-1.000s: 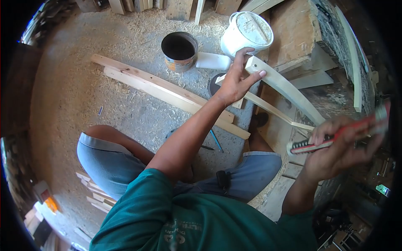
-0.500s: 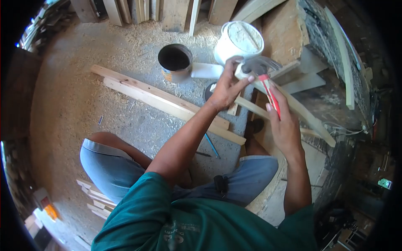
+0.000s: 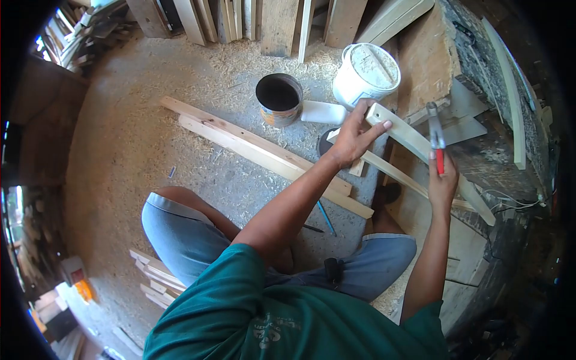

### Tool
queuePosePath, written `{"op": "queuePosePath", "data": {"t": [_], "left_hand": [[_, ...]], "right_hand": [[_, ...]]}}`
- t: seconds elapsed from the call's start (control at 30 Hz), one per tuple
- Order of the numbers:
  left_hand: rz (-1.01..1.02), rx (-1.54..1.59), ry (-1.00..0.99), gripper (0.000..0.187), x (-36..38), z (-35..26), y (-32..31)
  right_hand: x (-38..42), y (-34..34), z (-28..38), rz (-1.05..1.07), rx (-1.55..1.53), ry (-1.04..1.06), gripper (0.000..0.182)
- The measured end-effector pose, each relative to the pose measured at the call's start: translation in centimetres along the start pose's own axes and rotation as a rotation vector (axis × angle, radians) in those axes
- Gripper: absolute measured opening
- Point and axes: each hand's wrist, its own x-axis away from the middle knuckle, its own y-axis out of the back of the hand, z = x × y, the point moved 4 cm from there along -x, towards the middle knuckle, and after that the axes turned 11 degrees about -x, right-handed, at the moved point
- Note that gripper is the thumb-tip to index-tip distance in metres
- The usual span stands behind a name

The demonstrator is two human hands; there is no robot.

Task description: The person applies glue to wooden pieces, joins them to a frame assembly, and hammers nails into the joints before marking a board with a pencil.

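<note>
My left hand (image 3: 355, 141) is closed around the upper end of a pale, curved wooden strip (image 3: 411, 135), which slants down to the right. A small dark spot shows near that end, between thumb and fingers. In my right hand (image 3: 444, 183) is a claw hammer (image 3: 436, 129) with a red grip, its metal head pointing up beside the strip. The hammer head is apart from the end my left hand holds. Below my left hand another thin wooden strip (image 3: 393, 171) runs rightward, partly hidden.
Two long boards (image 3: 252, 151) lie on the concrete floor. Beyond them stand an open can (image 3: 279, 114), a white bottle (image 3: 324, 112) and a lidded white bucket (image 3: 360, 84). A blue pencil (image 3: 326, 217) lies near my legs. Upright planks (image 3: 279, 27) line the back.
My right hand has carried the hammer rightward and down, away from the strip's end where it was blurred. My left hand keeps its hold. The whole view has shifted slightly.
</note>
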Motion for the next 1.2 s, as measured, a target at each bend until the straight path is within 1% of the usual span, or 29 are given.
{"op": "queuePosePath", "data": {"t": [0.03, 0.1, 0.13, 0.17, 0.2, 0.23, 0.27, 0.3, 0.33, 0.37, 0.4, 0.5, 0.53, 0.63, 0.67, 0.77, 0.87, 0.97, 1.07, 1.17, 1.2], "left_hand": [[0.011, -0.012, -0.028, 0.044, 0.0, 0.0, 0.4], [0.04, -0.03, -0.081, 0.045, 0.1, 0.2, 1.8], [-0.036, -0.135, -0.314, 0.049, -0.3, 0.2, 3.2], [-0.101, 0.03, -0.143, 0.051, 0.0, 1.8, 4.4], [-0.197, 0.155, 0.033, 0.04, -0.2, 5.0, 5.9], [-0.273, 0.019, 0.187, 0.034, 0.3, 7.6, 7.2], [-0.335, -0.232, 0.222, 0.039, 0.6, 12.2, 8.3], [-0.277, -0.587, 0.429, 0.036, 1.6, 15.0, 8.9], [-0.224, -0.737, 0.427, 0.027, 2.5, 17.8, 8.9], [-0.108, -0.851, 0.481, 0.024, 3.4, 19.8, 8.3], [0.01, -0.965, 0.53, 0.021, 3.7, 20.0, 7.8], [-0.057, -1.001, 0.55, 0.02, 4.1, 19.5, 6.8], [0.0, -1.021, 0.542, 0.019, 3.9, 19.6, 6.6], [0.011, -1.047, 0.249, 0.031, 4.3, 19.3, 7.3], [0.158, -1.122, 0.175, 0.041, 4.5, 19.4, 7.2], [0.225, -1.189, 0.137, 0.038, 5.0, 19.9, 7.5], [0.266, -1.228, 0.114, 0.036, 5.2, 18.8, 7.7], [0.34, -1.317, 0.046, 0.037, 5.3, 20.8, 8.4], [0.34, -1.339, -0.098, 0.03, 5.7, 20.0, 8.6], [0.255, -1.243, -0.24, 0.02, 5.9, 19.1, 8.8], [0.166, -1.183, -0.271, 0.016, 5.6, 18.1, 8.8]], "right_hand": [[-0.1, -0.2, -0.1, -0.025, -0.062, 0.006, 0.027], [-0.3, -0.2, 0.1, 0.024, -0.056, -0.013, 0.028], [-0.5, -0.1, 0.7, 0.045, -0.04, -0.009, 0.028], [-0.5, 0.0, 1.1, 0.065, -0.023, -0.002, 0.028], [-0.4, -0.1, 1.1, 0.067, -0.007, -0.036, 0.029], [-0.2, -0.1, 0.9, 0.073, -0.014, -0.037, 0.029], [-0.1, -0.1, 0.7, 0.076, -0.021, -0.034, 0.029], [-0.2, -0.1, 0.6, 0.077, -0.027, -0.028, 0.029], [-0.2, -0.1, 0.5, 0.075, 0.001, -0.036, 0.029], [-0.1, -0.1, 0.5, 0.075, 0.002, -0.026, 0.028], [-0.2, -0.2, 0.5, 0.073, 0.003, -0.016, 0.028], [-0.1, -0.2, 0.5, 0.052, 0.032, 0.009, 0.028], [-0.1, -0.2, 0.6, 0.047, 0.03, 0.009, 0.028], [-0.1, -0.2, 0.6, 0.031, 0.024, 0.02, 0.029], [-0.1, -0.3, 0.5, 0.028, 0.026, 0.023, 0.029], [0.0, -0.3, 0.7, 0.032, 0.027, 0.014, 0.028], [0.1, -0.2, 0.8, 0.019, 0.037, 0.005, 0.028], [-0.1, -0.3, 0.7, 0.003, 0.044, 0.012, 0.027], [0.0, -0.3, 0.7, -0.01, 0.043, 0.02, 0.027], [0.0, -0.3, 0.9, -0.026, 0.037, 0.019, 0.026], [0.0, -0.3, 1.0, -0.03, 0.037, 0.016, 0.026]]}}
